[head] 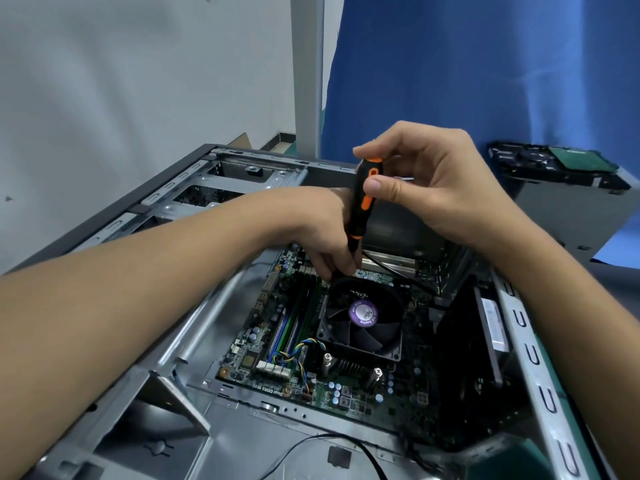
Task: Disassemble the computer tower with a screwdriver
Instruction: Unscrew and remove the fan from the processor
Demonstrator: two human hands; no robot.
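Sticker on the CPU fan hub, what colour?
Round hub sticker on the black cooler fan: purple rim, silver centre. Clearest in head view.

Our single wide-angle camera rides on the head and faces forward and steeply down into the open tower [242,434], which lies close beneath us and fills the lower two thirds of the frame. Both forearms come in from the bottom corners, and the left hand [322,230] and right hand [433,188] meet at the screwdriver [362,206] just above centre, within arm's reach of the lens. The fan [362,320] sits almost dead centre. The wide lens bows the case edges outward. Beyond the tower we take in a white wall [121,81] at upper left and a blue curtain [485,64] at upper right.
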